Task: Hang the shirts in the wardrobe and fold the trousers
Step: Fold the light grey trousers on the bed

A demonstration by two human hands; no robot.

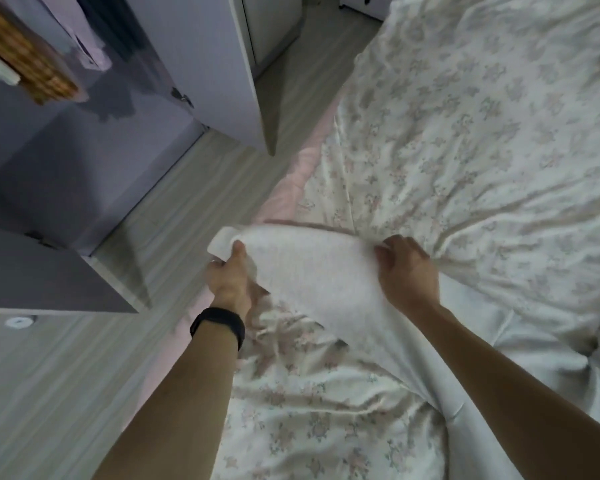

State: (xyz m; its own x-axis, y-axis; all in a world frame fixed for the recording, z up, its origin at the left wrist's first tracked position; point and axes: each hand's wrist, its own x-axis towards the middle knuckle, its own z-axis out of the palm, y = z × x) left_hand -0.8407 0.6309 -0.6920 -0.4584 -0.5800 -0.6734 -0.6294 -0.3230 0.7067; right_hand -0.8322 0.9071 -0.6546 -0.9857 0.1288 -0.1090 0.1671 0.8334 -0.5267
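**White cloth stretched between both hands at the bed's edge**

White and lightly textured, the garment (pixel 312 271) hangs between our two hands above the edge of the bed (pixel 465 133) that faces the wardrobe (pixel 66 161). Whether it is a shirt or trousers we cannot tell. Our left hand (pixel 227 277) is raised thumb-up, its fingers curled round one bunched corner, which sticks out above the fist right at the bed's rim. A black wristband (pixel 219 323) circles that wrist, and the forearm runs in straight from the bottom of the view. Our right hand (pixel 404 268) is turned back-upward with the knuckles bent, thumb and fingers pinching the garment's top edge further in over the floral duvet cover (pixel 326 427). Between the two grips the cloth bows upward in a soft arch. The rest trails down beneath the right forearm onto the duvet cover, toward the bed's near edge. A pink sheet (pixel 284 199) shows along the rim of the mattress. The wardrobe stands open beside the bed, one white door (pixel 201 64) swung out over the pale striped floor (pixel 49 375), with lilac clothing (pixel 87 43) hanging inside.
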